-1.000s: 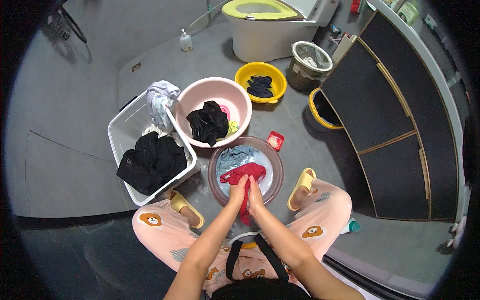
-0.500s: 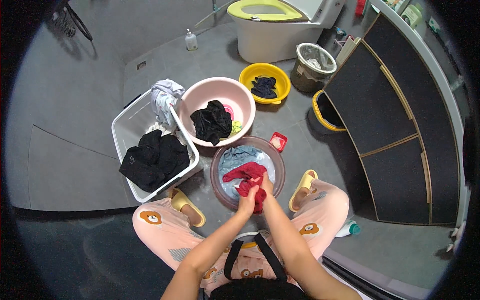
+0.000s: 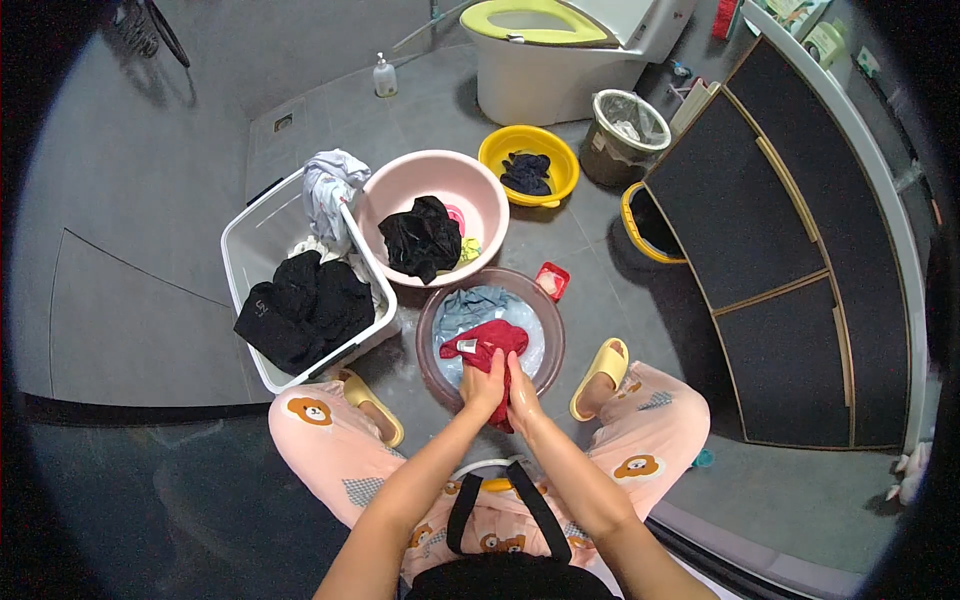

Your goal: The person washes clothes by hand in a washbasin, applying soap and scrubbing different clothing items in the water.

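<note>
Between my two hands is a wet red garment (image 3: 492,338), with a small white label showing on its left part. My left hand (image 3: 482,384) and my right hand (image 3: 522,398) are closed on it from either side, close together, and some fingertips are hidden in the cloth. The near end of the garment hangs down between my wrists, over the near rim of a brownish basin (image 3: 556,352). Inside that basin, a grey-blue garment (image 3: 470,308) lies in whitish, soapy water beyond the red one.
A pink basin (image 3: 485,180) with black cloth and a white laundry basket (image 3: 243,300) of clothes stand at left. Farther off are a yellow basin (image 3: 567,160), a trash bin (image 3: 606,160) and a toilet (image 3: 540,85). A red soap box (image 3: 552,281) sits beside the brownish basin; a dark cabinet (image 3: 790,350) is at right.
The red garment was bunched up and is now more spread out, its label showing. My hands have shifted slightly toward me and sit on either side of the cloth.
</note>
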`<act>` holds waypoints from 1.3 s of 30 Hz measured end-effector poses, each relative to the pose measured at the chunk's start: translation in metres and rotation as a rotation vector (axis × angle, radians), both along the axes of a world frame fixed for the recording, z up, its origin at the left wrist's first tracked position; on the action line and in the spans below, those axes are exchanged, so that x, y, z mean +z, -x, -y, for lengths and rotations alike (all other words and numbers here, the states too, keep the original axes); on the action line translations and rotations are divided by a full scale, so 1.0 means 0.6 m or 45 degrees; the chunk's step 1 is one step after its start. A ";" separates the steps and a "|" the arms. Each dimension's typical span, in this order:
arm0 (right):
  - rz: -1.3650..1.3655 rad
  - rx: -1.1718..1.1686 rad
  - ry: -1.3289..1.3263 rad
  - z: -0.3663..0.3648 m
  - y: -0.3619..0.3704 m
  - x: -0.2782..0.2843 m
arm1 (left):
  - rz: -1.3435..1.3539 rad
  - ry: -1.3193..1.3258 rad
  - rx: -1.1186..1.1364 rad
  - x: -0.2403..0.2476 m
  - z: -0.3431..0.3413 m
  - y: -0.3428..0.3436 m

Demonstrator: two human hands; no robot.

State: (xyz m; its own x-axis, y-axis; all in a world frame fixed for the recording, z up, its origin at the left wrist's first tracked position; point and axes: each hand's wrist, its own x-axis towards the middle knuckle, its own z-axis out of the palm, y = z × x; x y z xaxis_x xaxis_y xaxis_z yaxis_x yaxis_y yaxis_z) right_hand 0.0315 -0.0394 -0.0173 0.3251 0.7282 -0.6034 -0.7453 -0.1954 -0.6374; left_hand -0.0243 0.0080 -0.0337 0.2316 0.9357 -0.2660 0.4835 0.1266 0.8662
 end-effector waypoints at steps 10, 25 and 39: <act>0.992 0.265 0.018 0.010 0.028 -0.015 | 1.225 0.928 0.560 -0.123 -0.048 0.002; 0.270 0.128 -0.010 -0.012 0.047 0.043 | -0.007 0.317 0.567 -0.076 -0.061 0.038; -0.069 -0.093 0.026 -0.031 0.004 0.010 | -0.151 -0.052 -0.072 0.046 -0.018 0.008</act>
